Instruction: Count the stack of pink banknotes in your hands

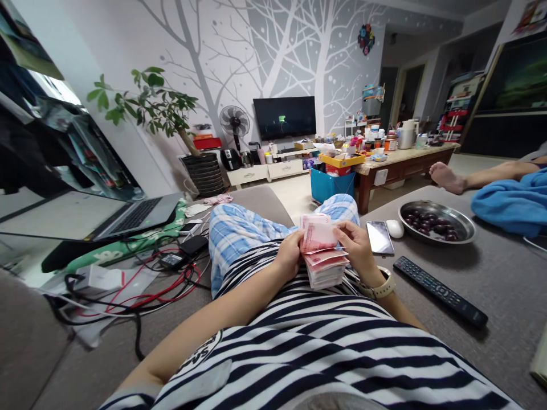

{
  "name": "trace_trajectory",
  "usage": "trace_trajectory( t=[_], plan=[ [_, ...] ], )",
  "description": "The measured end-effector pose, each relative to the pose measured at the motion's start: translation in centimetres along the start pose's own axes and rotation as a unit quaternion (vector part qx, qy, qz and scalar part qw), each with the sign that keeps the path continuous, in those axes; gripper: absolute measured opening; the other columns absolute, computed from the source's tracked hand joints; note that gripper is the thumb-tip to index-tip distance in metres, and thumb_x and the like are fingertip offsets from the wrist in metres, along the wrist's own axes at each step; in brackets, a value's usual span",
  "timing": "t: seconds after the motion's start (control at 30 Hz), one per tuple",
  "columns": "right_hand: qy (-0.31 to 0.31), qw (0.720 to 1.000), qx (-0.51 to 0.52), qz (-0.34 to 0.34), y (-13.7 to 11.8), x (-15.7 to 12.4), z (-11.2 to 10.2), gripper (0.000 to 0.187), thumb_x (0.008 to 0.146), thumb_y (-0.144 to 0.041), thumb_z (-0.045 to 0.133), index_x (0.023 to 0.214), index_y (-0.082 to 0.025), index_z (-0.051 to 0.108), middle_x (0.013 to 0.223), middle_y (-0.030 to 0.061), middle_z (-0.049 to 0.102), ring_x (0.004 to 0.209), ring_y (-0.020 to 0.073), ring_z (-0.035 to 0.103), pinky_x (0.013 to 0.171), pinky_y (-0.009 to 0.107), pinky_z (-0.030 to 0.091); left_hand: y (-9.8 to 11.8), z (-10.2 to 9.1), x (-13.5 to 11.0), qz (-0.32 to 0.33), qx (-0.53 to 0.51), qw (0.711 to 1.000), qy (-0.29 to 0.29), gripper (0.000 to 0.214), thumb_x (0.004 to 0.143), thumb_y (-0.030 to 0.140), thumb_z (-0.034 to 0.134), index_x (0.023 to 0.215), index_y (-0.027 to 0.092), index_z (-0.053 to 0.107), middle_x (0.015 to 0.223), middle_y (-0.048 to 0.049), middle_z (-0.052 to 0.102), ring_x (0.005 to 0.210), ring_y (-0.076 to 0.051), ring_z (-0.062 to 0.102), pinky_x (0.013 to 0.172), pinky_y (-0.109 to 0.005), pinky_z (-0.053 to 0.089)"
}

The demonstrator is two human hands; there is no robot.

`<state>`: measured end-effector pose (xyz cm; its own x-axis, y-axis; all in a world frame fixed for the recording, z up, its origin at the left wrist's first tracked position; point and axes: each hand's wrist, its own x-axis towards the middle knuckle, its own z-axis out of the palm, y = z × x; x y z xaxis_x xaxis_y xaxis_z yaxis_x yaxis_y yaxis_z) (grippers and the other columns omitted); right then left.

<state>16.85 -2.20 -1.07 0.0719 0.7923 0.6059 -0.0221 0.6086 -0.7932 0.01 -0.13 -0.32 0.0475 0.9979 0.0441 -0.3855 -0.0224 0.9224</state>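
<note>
Nearest, navy-and-white striped cloth shirt (273, 341); just beyond it, over the lap, a thick wad of pink paper banknotes (325, 272). Left hand (291, 255): fingers curled closed round the wad's left edge. Right hand (354, 246): thumb and fingertips pinched nearly together on the raised notes' right edge. Thinner portion stands up on the far side, thicker portion on the near side; judged partway through, the larger share left. Count cannot be told.

Room: right wrist has a long black plastic remote control (440, 291) near on the right, bare grey fabric sofa (504, 276) past it. Left, tangled red cables (171, 293) crowd the seat. Farther right, flat rectangular smartphone (380, 237), then round steel bowl (468, 234). Open air above the knees.
</note>
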Motion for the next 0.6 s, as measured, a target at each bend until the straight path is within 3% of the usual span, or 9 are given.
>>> trace_trajectory(
  t=[0.6],
  plan=[
    [0.011, 1.0, -0.02, 0.012, -0.8, -0.2, -0.1, 0.03, 0.091, -0.043, 0.06, 0.073, -0.02, 0.063, 0.06, -0.0031, 0.045, 0.056, 0.0131, 0.038, 0.053, 0.028, 0.031, -0.2, -0.3, 0.4, -0.005, -0.004, 1.0, 0.0, 0.016, 0.064, 0.032, 0.073, 0.067, 0.017, 0.07, 0.067, -0.0041, 0.071, 0.075, -0.023, 0.067, 0.073, -0.034, 0.054]
  ],
)
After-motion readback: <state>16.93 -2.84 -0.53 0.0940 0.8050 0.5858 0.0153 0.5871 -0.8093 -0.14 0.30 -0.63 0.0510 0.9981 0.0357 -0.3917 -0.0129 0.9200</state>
